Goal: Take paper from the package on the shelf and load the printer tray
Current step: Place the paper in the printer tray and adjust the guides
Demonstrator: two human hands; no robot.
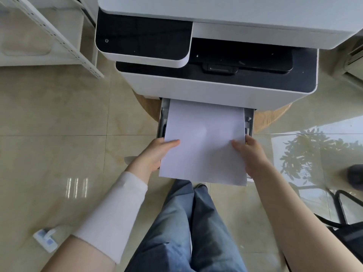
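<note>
A white-and-black printer (216, 89) stands on a round wooden stand, seen from above. Its paper tray (162, 118) is pulled out toward me at the bottom front. A stack of white paper (205, 142) lies over the tray, its far end under the printer body and its near edge sticking out past the tray. My left hand (157, 154) grips the stack's left edge, thumb on top. My right hand (250, 154) grips the right edge in the same way. The paper package is out of view.
A white metal shelf frame (59, 42) stands at the upper left. A white power strip (46, 239) lies on the tiled floor at lower left. A black chair (349, 230) sits at lower right. My legs in jeans are below the tray.
</note>
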